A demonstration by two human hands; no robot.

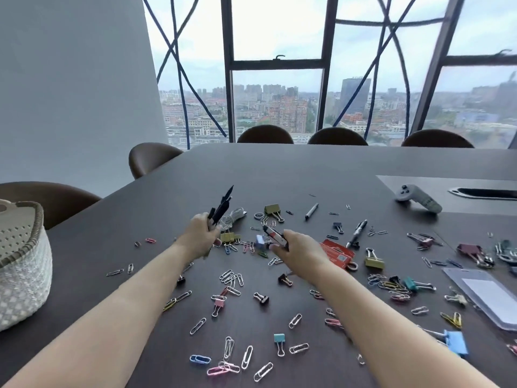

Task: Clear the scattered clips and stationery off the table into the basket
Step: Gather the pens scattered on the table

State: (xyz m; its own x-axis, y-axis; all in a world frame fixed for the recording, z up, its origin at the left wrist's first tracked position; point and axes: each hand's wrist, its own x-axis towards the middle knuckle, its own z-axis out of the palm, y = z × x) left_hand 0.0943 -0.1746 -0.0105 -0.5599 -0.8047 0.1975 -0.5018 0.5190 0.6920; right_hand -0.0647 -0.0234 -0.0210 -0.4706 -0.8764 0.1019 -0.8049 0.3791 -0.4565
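Note:
My left hand (200,235) is closed around a bundle of black pens (222,204) that point up and away. My right hand (298,252) grips a small white and black utility knife (275,235) just above the dark table (279,166). Several coloured paper clips (232,278) and binder clips (272,210) lie scattered around both hands. Farther right lie a grey pen (311,210), a black pen (356,233) and a red card (337,252), partly hidden by my right hand. The white woven basket (23,264) stands at the table's left edge.
A grey controller (418,198) lies at the far right beside a cable slot (485,193). A clear badge holder (488,295) lies at the right edge. A coiled white cable (235,215) sits behind my left hand. Brown chairs (152,158) ring the table.

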